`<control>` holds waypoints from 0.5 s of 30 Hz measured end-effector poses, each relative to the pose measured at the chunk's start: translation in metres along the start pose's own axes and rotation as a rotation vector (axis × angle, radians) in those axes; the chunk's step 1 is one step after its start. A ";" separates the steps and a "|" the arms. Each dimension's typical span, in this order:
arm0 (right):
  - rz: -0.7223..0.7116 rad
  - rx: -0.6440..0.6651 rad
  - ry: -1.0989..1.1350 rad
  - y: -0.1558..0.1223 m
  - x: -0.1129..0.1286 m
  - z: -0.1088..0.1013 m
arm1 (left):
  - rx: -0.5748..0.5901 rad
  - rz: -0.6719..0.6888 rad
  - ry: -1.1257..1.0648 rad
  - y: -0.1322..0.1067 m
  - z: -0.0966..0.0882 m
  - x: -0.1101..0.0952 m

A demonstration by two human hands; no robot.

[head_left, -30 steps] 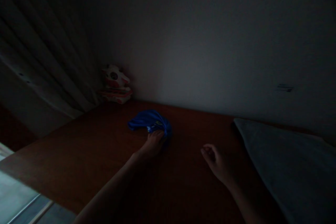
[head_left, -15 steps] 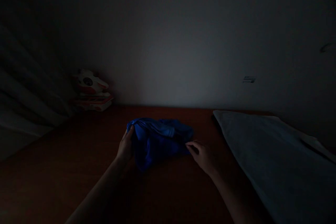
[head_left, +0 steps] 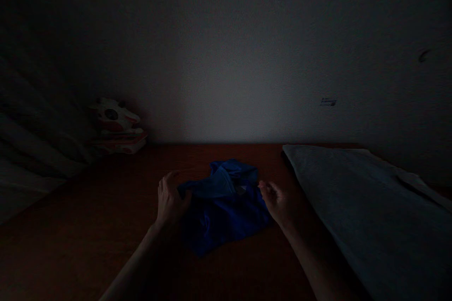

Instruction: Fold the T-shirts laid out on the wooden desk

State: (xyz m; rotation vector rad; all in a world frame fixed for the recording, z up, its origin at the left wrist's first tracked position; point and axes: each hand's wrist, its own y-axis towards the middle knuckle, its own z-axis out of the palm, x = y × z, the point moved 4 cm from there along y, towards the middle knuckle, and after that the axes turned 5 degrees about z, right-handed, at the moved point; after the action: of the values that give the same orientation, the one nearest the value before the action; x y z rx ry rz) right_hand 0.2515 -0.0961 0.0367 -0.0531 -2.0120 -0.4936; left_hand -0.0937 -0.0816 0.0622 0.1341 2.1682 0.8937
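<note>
A crumpled, shiny blue garment lies spread on the brown wooden table, with lighter blue folds on top and a small whitish patch, perhaps a label, near its middle. Its exact kind is hard to make out in the dim light. My left hand is open at the garment's left edge, fingers spread and the thumb over the cloth. At the right edge my right hand is closed, its curled fingertips pinching the cloth's border.
A large grey-blue cloth or padded sheet covers the table's right side. At the back left stands a white and red animal-shaped object on a base, beside a curtain. A pale wall rises behind the table.
My left hand has let go of the garment's left edge and spread its fingers. The garment has come down flatter and nearer to me. The right hand stays by its right edge.
</note>
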 end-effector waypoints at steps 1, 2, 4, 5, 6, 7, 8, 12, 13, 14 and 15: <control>-0.067 0.022 -0.044 -0.002 0.003 0.005 | 0.058 0.131 0.095 -0.003 0.003 -0.005; -0.136 0.043 -0.094 -0.004 0.006 0.010 | 0.138 0.235 0.156 -0.006 0.008 -0.010; -0.251 0.104 -0.191 -0.011 0.014 0.020 | 0.314 0.365 0.208 -0.013 0.020 -0.016; -0.295 0.147 -0.237 -0.015 0.018 0.026 | 0.392 0.391 0.216 -0.017 0.026 -0.017; -0.330 0.196 -0.282 -0.019 0.021 0.031 | 0.452 0.390 0.220 -0.019 0.032 -0.018; -0.357 0.245 -0.325 -0.023 0.023 0.036 | 0.493 0.367 0.218 -0.021 0.036 -0.017; -0.377 0.290 -0.360 -0.026 0.024 0.040 | 0.521 0.325 0.212 -0.021 0.038 -0.015; -0.363 0.335 -0.358 -0.025 0.017 0.047 | 0.561 0.079 0.098 -0.016 0.040 -0.006; -0.330 0.297 -0.316 -0.021 0.013 0.044 | 0.533 -0.004 0.043 -0.013 0.037 -0.004; -0.280 0.230 -0.264 -0.016 0.008 0.040 | 0.476 -0.094 -0.023 -0.010 0.032 -0.002; -0.213 0.132 -0.210 -0.011 0.003 0.033 | 0.395 -0.186 -0.098 -0.007 0.027 0.000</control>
State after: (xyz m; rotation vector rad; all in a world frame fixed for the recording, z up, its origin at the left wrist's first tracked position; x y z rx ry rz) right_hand 0.2203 -0.0945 0.0226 0.2002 -2.2646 -0.5049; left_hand -0.0739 -0.0719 0.0451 0.1627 2.1985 0.3415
